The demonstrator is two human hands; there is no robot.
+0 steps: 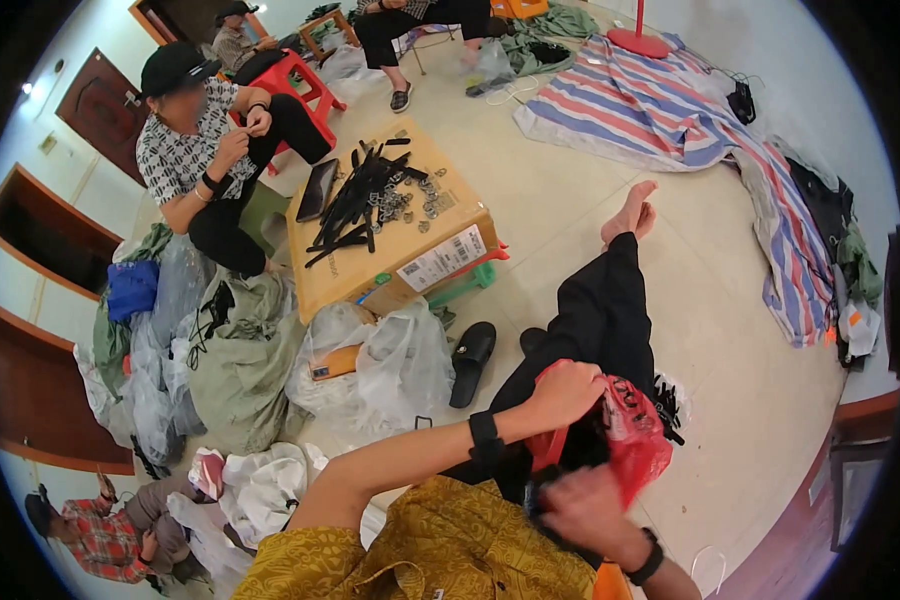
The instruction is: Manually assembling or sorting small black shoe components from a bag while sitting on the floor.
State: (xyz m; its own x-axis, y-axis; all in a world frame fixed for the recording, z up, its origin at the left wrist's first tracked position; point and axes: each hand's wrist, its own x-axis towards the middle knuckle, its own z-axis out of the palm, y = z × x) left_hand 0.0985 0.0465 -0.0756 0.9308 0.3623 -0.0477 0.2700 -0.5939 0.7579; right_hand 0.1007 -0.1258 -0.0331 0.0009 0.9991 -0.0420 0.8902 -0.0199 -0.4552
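Note:
A red plastic bag [642, 440] with pale printing lies on my lap, over my black trousers [595, 310]. My left hand [567, 392] is closed on the bag's upper edge, a dark band on its wrist. Just below the bag's mouth is my right hand [585, 508], smeared by motion, so its fingers do not show clearly. Something dark shows in the bag's mouth between the hands; I cannot make out what it is. Beside the bag's right side, a bundle of black strips [668, 408] sits in clear plastic.
A cardboard box [370, 285] ahead carries black straps [355, 200], metal buckles [394, 207] and a dark phone [316, 190]. Clear plastic bags [405, 360] and a grey-green sack [245, 370] lie left. A black slipper [472, 362] is near. A co-worker [195, 150] sits beyond the box.

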